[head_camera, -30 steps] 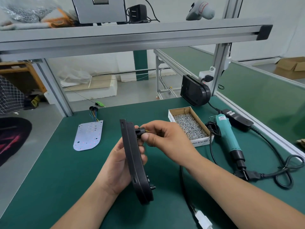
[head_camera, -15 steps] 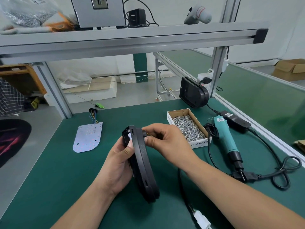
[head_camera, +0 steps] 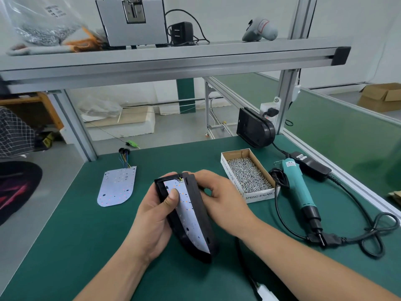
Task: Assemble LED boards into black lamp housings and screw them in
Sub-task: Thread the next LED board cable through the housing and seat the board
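**Head view, assembly station.** A green worktop (head_camera: pixel 65 246) fills the lower half of the frame, and an aluminium shelf (head_camera: pixel 173 59) spans the top.

- **Centre:** a black lamp housing (head_camera: pixel 200 216) is held tilted above the worktop. Its open face is turned toward the camera and its rounded end is nearest the lower edge.
- **Left hand** (head_camera: pixel 152 222): the fingers wrap behind the housing's left side. The thumb presses flat on the LED board (head_camera: pixel 192 218) seated inside the housing.
- **Right hand** (head_camera: pixel 225 205): it curls round the housing's right rim, with the fingertips hidden behind the shell.
- **Upper right of centre:** a second black housing (head_camera: pixel 253 129) stands on edge against the frame post.
- **Right of centre:** a teal electric screwdriver (head_camera: pixel 297 187) lies on the worktop, its black cord looping toward the right edge.
- **Between the right hand and the screwdriver:** an open cardboard box of screws (head_camera: pixel 247 174) sits just beside the screwdriver.
- **Left of centre:** a spare LED board (head_camera: pixel 117 185) lies flat, well apart from the hands, with coloured wires (head_camera: pixel 124 159) leaving its far end.
- **Smallest detail:** short coloured leads (head_camera: pixel 180 180) show at the upper end of the seated board, against the housing's top wall.
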A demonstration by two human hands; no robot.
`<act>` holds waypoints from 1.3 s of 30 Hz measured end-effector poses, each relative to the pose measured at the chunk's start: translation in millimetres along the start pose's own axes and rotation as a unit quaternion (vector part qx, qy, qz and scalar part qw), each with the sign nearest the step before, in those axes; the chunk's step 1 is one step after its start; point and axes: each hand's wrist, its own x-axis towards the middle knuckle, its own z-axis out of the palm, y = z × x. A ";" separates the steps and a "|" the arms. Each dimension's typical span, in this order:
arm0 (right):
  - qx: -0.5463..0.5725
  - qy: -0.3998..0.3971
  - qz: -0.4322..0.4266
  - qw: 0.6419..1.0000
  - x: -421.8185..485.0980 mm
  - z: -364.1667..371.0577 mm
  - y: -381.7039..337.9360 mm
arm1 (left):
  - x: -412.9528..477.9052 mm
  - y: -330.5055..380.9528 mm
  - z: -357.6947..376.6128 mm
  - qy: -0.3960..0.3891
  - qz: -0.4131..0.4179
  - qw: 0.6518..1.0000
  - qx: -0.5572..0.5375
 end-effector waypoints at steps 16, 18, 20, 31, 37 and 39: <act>0.274 -0.036 0.232 0.933 5.5 -26.4 24.8 | -2.3 15.9 -6.6 -0.021 -0.106 0.992 0.064; 0.227 -0.054 0.251 0.939 4.7 -31.2 28.4 | -3.2 15.8 -5.5 -0.015 -0.111 0.990 0.085; 0.121 -0.070 0.243 0.960 3.3 -30.4 24.3 | -4.2 15.6 -3.0 -0.021 -0.116 0.988 0.102; 0.199 -0.019 0.224 0.954 1.7 -15.2 11.5 | -6.4 18.8 4.4 -0.010 -0.116 0.986 0.122; 0.219 -0.041 0.273 0.936 3.5 -21.4 6.8 | -10.4 19.6 7.0 -0.002 -0.102 0.985 0.140; 0.196 -0.039 0.289 0.936 4.8 -22.6 5.6 | -11.5 19.3 9.1 -0.004 -0.109 0.982 0.154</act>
